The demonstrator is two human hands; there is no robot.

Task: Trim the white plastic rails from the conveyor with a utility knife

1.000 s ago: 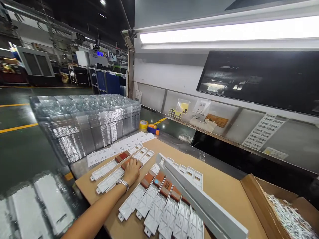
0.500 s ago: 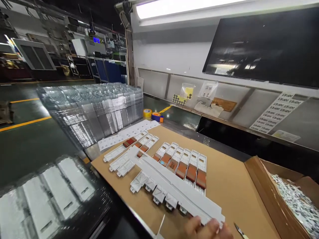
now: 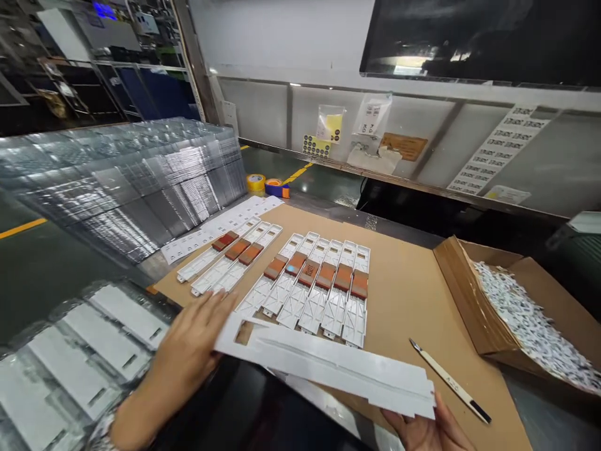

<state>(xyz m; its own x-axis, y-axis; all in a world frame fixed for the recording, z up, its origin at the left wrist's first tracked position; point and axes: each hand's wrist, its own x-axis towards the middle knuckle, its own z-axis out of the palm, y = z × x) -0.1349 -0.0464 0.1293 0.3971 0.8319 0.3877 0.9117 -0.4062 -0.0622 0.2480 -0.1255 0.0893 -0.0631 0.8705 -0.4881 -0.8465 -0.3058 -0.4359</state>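
A long flat white plastic strip [image 3: 328, 366] lies across the near edge of the brown cardboard sheet [image 3: 408, 294]. My left hand [image 3: 188, 351], fingers stretched out, rests against its left end near a square cut-out. My right hand [image 3: 425, 432] supports its right end from below, fingers mostly hidden. Behind the strip lie several white plastic trays with brown-red blocks [image 3: 319, 275] in a row, and three more [image 3: 230, 257] further left.
A tall stack of clear plastic sheets [image 3: 126, 181] stands at the left. White parts under clear film [image 3: 70, 363] lie at the near left. A cardboard box of small white pieces [image 3: 526, 319] is at the right. A pen-like tool [image 3: 448, 379] lies on the cardboard. Tape rolls [image 3: 267, 185] sit behind.
The view tilted down. The strip moved from over the trays toward me to the near edge. My left hand left the trays and now lies on the strip's left end.
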